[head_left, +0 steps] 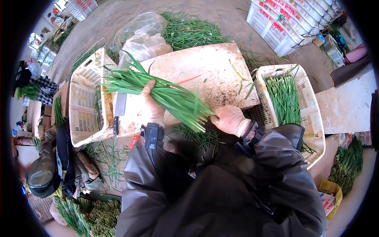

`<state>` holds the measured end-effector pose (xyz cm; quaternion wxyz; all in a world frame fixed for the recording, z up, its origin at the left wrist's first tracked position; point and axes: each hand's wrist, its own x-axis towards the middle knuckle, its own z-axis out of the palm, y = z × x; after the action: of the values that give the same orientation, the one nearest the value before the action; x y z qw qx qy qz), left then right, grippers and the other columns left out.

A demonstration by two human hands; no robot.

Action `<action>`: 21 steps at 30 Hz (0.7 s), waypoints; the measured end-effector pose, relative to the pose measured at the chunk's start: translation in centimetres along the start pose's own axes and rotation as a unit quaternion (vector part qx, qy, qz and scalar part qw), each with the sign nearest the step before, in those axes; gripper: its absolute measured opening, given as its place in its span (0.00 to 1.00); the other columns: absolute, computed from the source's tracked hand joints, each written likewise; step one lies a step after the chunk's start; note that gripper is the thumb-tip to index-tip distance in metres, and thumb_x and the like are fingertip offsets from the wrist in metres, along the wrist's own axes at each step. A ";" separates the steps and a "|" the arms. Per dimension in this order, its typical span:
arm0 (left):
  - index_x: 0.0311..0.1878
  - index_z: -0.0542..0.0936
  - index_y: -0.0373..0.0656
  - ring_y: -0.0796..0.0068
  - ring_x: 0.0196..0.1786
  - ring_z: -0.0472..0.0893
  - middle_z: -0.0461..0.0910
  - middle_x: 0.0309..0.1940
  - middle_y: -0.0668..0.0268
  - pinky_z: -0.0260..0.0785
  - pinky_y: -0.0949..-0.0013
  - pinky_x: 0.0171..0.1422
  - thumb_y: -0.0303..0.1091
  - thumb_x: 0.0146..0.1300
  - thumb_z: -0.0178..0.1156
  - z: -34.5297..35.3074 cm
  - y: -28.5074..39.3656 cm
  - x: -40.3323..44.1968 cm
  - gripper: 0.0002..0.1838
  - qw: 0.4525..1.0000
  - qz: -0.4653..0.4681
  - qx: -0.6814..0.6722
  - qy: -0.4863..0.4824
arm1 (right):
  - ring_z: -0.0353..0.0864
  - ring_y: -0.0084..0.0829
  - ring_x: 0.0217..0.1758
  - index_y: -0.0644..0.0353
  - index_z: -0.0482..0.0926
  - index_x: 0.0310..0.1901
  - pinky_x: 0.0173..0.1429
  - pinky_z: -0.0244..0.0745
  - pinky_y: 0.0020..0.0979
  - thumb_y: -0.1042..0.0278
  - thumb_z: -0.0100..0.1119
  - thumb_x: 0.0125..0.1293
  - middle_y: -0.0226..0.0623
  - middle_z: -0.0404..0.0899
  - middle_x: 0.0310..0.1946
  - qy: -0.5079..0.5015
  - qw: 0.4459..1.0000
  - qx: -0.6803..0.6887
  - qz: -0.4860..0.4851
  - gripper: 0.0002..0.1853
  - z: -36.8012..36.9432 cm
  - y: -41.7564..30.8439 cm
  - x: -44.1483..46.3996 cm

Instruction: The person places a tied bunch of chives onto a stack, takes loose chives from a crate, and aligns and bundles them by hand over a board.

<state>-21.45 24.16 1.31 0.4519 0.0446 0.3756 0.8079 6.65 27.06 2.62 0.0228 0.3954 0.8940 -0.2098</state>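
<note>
My left hand [152,106], in a pale glove, is wrapped around a large bunch of garlic chives [173,98] above the board. The green leaf tips fan out to the left, and the pale cut ends point down to the right. At those cut ends my right hand [231,119], also gloved, has its fingers closed in a pinch on the outer stems. A cleaver [120,105] with a dark handle lies on the board's left edge. Beyond the bunch, a thin red strip [189,79] rests on the whitish, dirt-stained board [213,59].
A white crate [89,100] stands left of the board; another crate [312,93], right, holds chives. Behind lie a clear plastic bag [144,37] and a heap of loose chives [193,31]. Stacked crates [272,29] rise at back right. A person [43,162] is at far left.
</note>
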 end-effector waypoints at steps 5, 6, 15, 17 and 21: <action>0.49 0.80 0.37 0.57 0.39 0.87 0.85 0.39 0.57 0.85 0.53 0.51 0.27 0.69 0.63 -0.5 0.4 0.4 0.08 1.000 0.007 -0.020 -0.015 | 0.88 0.54 0.52 0.64 0.82 0.57 0.57 0.82 0.48 0.64 0.59 0.64 0.53 0.88 0.45 -0.088 0.992 -0.081 0.038 0.21 0.7 2.2 -0.2; 0.49 0.80 0.37 0.57 0.39 0.87 0.85 0.40 0.57 0.85 0.53 0.51 0.27 0.69 0.63 -0.5 0.6 0.2 0.08 0.999 0.003 -0.027 -0.026 | 0.87 0.54 0.54 0.65 0.78 0.63 0.58 0.81 0.47 0.63 0.60 0.64 0.55 0.87 0.48 -0.080 0.995 -0.063 0.015 0.26 0.6 2.3 -0.4; 0.50 0.82 0.35 0.49 0.43 0.86 0.87 0.42 0.53 0.81 0.40 0.59 0.37 0.66 0.67 -0.1 1.7 -1.2 0.16 0.993 -0.034 -0.080 -0.084 | 0.75 0.34 0.69 0.68 0.58 0.76 0.72 0.72 0.35 0.69 0.80 0.55 0.43 0.79 0.64 -0.085 0.812 0.576 -0.045 0.51 3.5 0.2 0.7; 0.49 0.83 0.35 0.50 0.44 0.86 0.88 0.40 0.54 0.78 0.39 0.65 0.40 0.64 0.69 0.1 2.0 -1.5 0.18 0.992 -0.021 -0.079 -0.092 | 0.81 0.30 0.61 0.66 0.63 0.76 0.62 0.79 0.32 0.70 0.74 0.63 0.39 0.82 0.61 -0.103 0.797 0.594 -0.036 0.42 3.2 -0.1 0.7; 0.46 0.84 0.35 0.52 0.44 0.86 0.88 0.38 0.54 0.75 0.41 0.69 0.39 0.63 0.69 -0.3 2.5 -1.4 0.16 0.988 -0.037 -0.098 -0.118 | 0.89 0.30 0.43 0.66 0.82 0.57 0.47 0.83 0.35 0.64 0.68 0.68 0.41 0.89 0.42 -0.150 0.881 0.448 -0.038 0.20 3.6 1.7 1.1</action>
<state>-22.51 22.17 3.06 0.5244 0.0812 0.2403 0.8128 6.68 27.51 -1.48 -0.0306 0.2925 0.7052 -0.6452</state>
